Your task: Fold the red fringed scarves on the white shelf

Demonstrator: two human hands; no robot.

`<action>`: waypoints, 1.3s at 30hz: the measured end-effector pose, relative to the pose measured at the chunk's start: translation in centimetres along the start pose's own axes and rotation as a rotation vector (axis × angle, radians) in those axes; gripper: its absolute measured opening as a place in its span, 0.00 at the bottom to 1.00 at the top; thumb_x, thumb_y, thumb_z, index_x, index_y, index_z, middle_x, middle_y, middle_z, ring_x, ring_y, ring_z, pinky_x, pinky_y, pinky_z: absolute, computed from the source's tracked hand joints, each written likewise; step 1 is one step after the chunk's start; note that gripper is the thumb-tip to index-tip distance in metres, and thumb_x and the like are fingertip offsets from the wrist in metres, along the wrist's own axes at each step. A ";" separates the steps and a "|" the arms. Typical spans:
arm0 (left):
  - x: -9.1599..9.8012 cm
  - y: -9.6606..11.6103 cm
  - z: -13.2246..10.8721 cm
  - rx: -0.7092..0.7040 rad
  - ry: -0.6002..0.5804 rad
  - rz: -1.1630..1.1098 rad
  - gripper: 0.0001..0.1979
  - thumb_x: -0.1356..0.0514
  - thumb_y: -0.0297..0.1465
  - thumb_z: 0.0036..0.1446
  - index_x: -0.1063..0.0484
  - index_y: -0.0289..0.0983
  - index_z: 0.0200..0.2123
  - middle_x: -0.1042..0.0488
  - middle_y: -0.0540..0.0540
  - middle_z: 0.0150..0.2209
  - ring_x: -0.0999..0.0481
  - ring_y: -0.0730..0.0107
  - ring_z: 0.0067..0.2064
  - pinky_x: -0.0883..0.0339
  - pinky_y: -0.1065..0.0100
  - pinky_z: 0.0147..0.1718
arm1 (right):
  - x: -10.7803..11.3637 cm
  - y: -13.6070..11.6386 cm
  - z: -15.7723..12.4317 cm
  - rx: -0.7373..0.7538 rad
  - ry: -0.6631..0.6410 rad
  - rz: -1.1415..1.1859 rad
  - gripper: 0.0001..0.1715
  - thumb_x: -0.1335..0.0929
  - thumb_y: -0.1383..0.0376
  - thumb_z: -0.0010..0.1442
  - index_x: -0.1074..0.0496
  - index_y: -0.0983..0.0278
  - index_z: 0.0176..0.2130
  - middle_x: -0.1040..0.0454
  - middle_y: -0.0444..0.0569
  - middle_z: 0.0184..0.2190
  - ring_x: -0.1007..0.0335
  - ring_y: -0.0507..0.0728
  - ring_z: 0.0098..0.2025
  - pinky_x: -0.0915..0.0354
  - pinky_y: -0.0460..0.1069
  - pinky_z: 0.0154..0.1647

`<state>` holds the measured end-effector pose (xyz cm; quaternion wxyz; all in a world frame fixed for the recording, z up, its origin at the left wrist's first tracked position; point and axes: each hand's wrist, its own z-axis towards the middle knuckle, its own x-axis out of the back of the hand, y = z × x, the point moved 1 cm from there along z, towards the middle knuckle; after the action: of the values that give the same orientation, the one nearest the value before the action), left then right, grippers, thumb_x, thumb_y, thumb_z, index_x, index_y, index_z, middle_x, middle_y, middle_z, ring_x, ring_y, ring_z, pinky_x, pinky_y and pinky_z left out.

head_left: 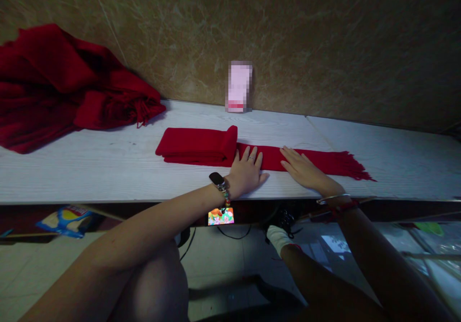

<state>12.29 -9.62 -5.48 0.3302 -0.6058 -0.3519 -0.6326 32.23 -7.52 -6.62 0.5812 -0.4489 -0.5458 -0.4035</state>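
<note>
A red scarf lies on the white wood-grain table. Its left part is folded into a thick stack with a raised right edge, and a flat strip runs right to a fringed end. My left hand rests on the strip beside the stack, fingers spread, with a ring, a dark wristband and a beaded bracelet on that arm. Farther right, my right hand lies with its fingertips on the strip, fingers stretched out and a bangle at the wrist. Neither hand grips anything.
A heap of red fringed cloth covers the table's back left. A blurred pink item leans against the brown marbled wall. Below the front edge are a blue packet and a lit screen. My legs are under the table.
</note>
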 end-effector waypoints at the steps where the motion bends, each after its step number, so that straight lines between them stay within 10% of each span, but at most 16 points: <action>1: 0.0 0.0 0.0 0.000 0.009 0.005 0.32 0.57 0.44 0.64 0.51 0.29 0.64 0.53 0.34 0.66 0.55 0.49 0.66 0.54 0.47 0.61 | 0.0 0.0 0.0 0.002 -0.003 -0.001 0.33 0.49 0.54 0.64 0.47 0.64 0.64 0.48 0.56 0.65 0.56 0.62 0.66 0.53 0.65 0.62; 11: 4.2 -3.2 -2.6 -0.456 0.198 0.134 0.19 0.54 0.31 0.64 0.33 0.31 0.53 0.31 0.39 0.56 0.33 0.61 0.57 0.43 0.60 0.56 | 1.2 -2.1 1.4 0.095 0.138 0.072 0.33 0.46 0.52 0.64 0.49 0.60 0.64 0.48 0.53 0.65 0.57 0.62 0.66 0.53 0.63 0.64; 24: 1.7 -17.4 -8.2 0.290 0.492 -0.229 0.31 0.57 0.45 0.59 0.39 0.30 0.57 0.38 0.35 0.59 0.39 0.54 0.60 0.46 0.54 0.59 | 2.3 -8.6 3.5 0.274 0.191 0.197 0.36 0.43 0.55 0.64 0.57 0.59 0.67 0.51 0.51 0.66 0.60 0.60 0.67 0.53 0.62 0.65; 39: 1.8 -17.7 -9.5 0.419 0.494 -0.586 0.33 0.57 0.46 0.58 0.41 0.28 0.57 0.29 0.33 0.52 0.30 0.53 0.54 0.40 0.53 0.54 | 1.6 -13.5 5.6 0.465 0.168 0.180 0.42 0.40 0.55 0.63 0.65 0.59 0.67 0.56 0.52 0.68 0.68 0.60 0.68 0.54 0.61 0.65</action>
<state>-7.82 -8.18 -4.62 0.3267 -0.2308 -0.5400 -0.7405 17.84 -5.73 -3.91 0.7454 -0.3149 -0.5318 -0.2497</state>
